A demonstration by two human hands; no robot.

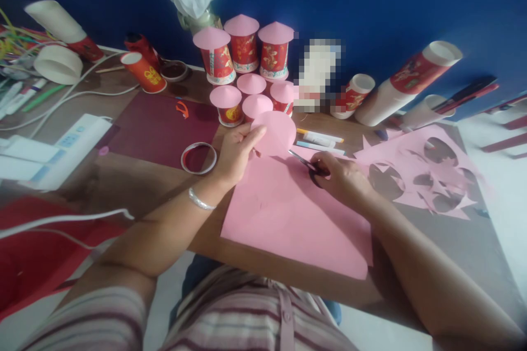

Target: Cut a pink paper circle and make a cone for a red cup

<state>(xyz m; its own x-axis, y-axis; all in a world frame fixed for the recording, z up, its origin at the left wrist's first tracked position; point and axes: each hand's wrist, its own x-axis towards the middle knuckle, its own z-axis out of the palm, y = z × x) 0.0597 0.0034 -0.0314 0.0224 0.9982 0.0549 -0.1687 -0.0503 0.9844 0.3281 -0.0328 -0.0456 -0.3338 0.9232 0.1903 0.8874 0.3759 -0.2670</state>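
Observation:
A round pink paper disc [275, 130] is pinched in my left hand [241, 153], thumb on top, held above a large pink sheet [294, 214] on the table. Dark-handled scissors [303, 161] are gripped in my right hand [343, 178]. Their blade tips reach the disc's lower right edge; I cannot tell whether they cut into it. Just behind the disc stand small red paper cups with pink cone tops [225, 103], and behind these are taller red cylinders with the same cone tops [275, 49].
Pink offcuts with round holes [428, 175] lie at the right. Markers [321, 145] lie behind the sheet. A tape roll [198, 158] sits left, by a maroon sheet [160, 131]. Paper tubes [411, 82] stand along the blue wall. A white power strip [66, 151] with cables is far left.

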